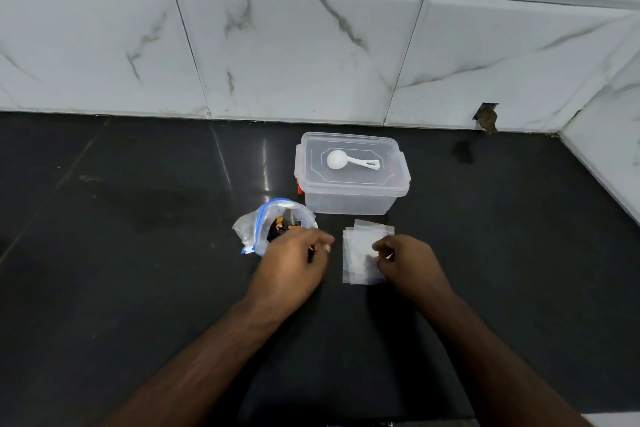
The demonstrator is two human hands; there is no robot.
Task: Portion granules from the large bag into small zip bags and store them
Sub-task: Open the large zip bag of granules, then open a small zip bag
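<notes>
The large clear bag with a blue zip edge stands on the black counter, dark contents showing inside. My left hand hovers just in front of it with curled fingers and holds nothing that I can see. A stack of small clear zip bags lies flat to the right. My right hand rests on that stack, fingertips pinching at the top bag. Behind them stands a clear plastic box with its lid on, and a white scoop lies on the lid.
The black counter runs to a white marble-tiled wall at the back and on the right. A small dark hole breaks the tile near the right corner. An orange latch shows on the box's left side.
</notes>
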